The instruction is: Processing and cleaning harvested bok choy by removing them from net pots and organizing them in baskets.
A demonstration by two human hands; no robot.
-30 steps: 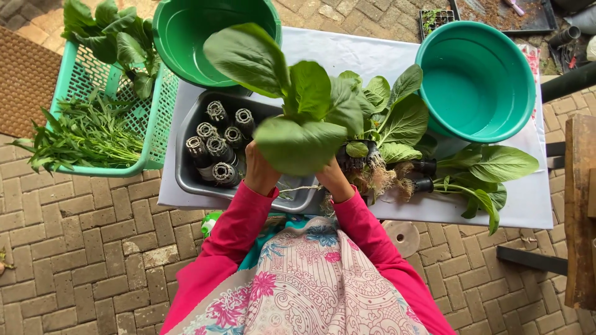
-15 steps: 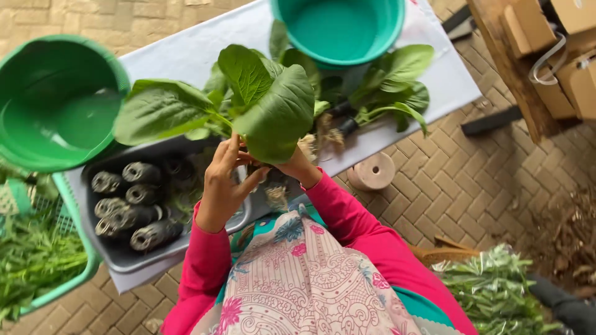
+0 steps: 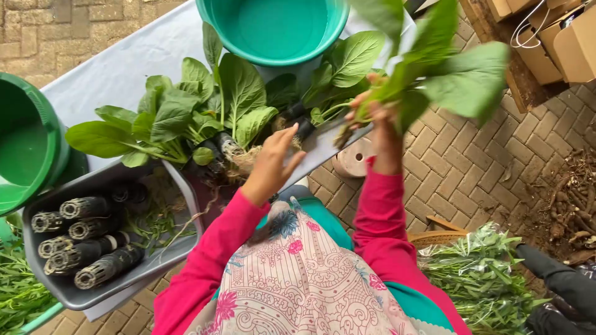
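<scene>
Covering most of the view, the desk (image 3: 124,59) under its pale sheet carries one teal basin (image 3: 276,28) at its far edge, one green basin (image 3: 25,149) at its left end, and one grey tray (image 3: 93,291) at the near left corner. A heap of leafy green plants (image 3: 186,115) lies across the middle of the desk, too overlapped to count. In the tray lie about five black net pots (image 3: 81,232), side by side. The right hand (image 3: 379,115) is clamped round the stems of one leafy plant (image 3: 447,68), held up off the right edge of the desk over the brick paving; the left hand (image 3: 270,164) is open, fingers spread, empty, hovering at the near edge beside the heap's roots. To handle this well, I judge the grip should stay low on the stems, near the roots, so the broad leaves are not bruised or torn. One bagged bundle of greens (image 3: 484,273) lies on the ground at right.
</scene>
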